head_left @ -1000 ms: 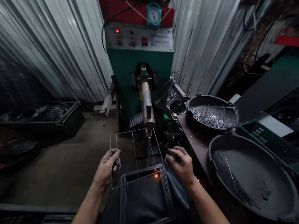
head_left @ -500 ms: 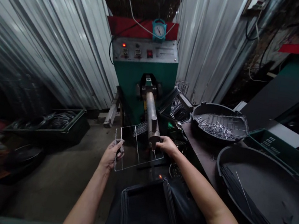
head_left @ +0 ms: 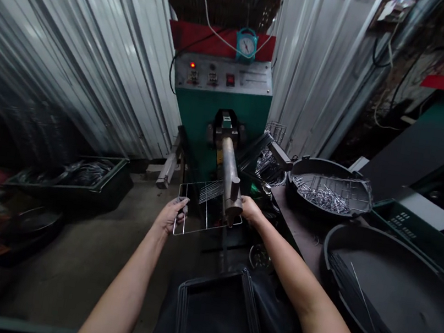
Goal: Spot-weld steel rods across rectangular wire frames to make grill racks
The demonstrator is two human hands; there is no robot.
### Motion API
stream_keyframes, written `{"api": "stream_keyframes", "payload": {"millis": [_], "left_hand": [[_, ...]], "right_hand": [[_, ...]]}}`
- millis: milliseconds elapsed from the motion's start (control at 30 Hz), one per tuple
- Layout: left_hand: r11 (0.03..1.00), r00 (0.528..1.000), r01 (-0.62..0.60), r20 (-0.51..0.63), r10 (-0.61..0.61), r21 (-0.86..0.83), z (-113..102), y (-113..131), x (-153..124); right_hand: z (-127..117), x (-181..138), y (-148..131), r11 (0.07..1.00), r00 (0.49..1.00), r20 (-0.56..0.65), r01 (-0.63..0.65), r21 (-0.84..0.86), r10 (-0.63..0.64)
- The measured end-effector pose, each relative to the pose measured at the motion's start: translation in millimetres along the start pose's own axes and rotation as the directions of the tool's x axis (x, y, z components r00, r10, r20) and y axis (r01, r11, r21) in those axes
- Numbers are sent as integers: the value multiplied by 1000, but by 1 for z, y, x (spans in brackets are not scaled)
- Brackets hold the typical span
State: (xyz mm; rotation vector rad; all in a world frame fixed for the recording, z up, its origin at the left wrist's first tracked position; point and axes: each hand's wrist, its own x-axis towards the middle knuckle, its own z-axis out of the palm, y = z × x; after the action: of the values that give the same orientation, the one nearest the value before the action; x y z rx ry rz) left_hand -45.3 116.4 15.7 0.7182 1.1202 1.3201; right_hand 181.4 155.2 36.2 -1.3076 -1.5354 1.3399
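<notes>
My left hand (head_left: 172, 214) is closed on the left edge of a rectangular wire frame (head_left: 199, 212), held level under the arm of a green welding machine (head_left: 223, 105). At the frame's right edge, next to the machine's metal tip (head_left: 233, 208), my right hand (head_left: 249, 209) grips the wire. One cross wire runs down the middle of the frame. A stack of similar wire frames (head_left: 223, 322) lies on my lap below.
A large dark round pan (head_left: 385, 302) with thin straight wires stands at the right. Behind it sits a smaller pan (head_left: 329, 191) holding a wire rack and short metal pieces. A green crate (head_left: 416, 232) is further right. A dark crate (head_left: 73, 180) rests on the floor, left. Corrugated metal walls stand behind.
Both hands have moved the wire frame forward from above my lap to under the machine's tip. My right hand went from the bench edge to the frame's right side.
</notes>
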Motion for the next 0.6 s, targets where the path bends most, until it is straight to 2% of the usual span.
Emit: {"api": "stream_keyframes", "payload": {"millis": [133, 267, 400, 433, 500, 600], "left_hand": [[1000, 1000, -1, -7, 1, 7, 1, 2, 3], [998, 998, -58, 23, 57, 15, 6, 7, -12], [991, 992, -96, 88, 88, 89, 9, -9, -33], [989, 992, -89, 95, 78, 119, 10, -19, -35], [980, 995, -63, 86, 48, 188, 11, -40, -33], [946, 999, -22, -31, 34, 322, 14, -74, -20]], "right_hand": [[-4, 0, -2, 999, 999, 23, -40, -24, 40], [-18, -15, -7, 997, 992, 104, -71, -28, 74], [-35, -41, 15, 997, 983, 171, -73, 7, 71], [-37, -47, 26, 997, 986, 150, -78, 9, 76], [-39, -57, 50, 994, 994, 33, -101, 33, 100], [-36, -66, 82, 986, 974, -194, -94, 141, 120]]}}
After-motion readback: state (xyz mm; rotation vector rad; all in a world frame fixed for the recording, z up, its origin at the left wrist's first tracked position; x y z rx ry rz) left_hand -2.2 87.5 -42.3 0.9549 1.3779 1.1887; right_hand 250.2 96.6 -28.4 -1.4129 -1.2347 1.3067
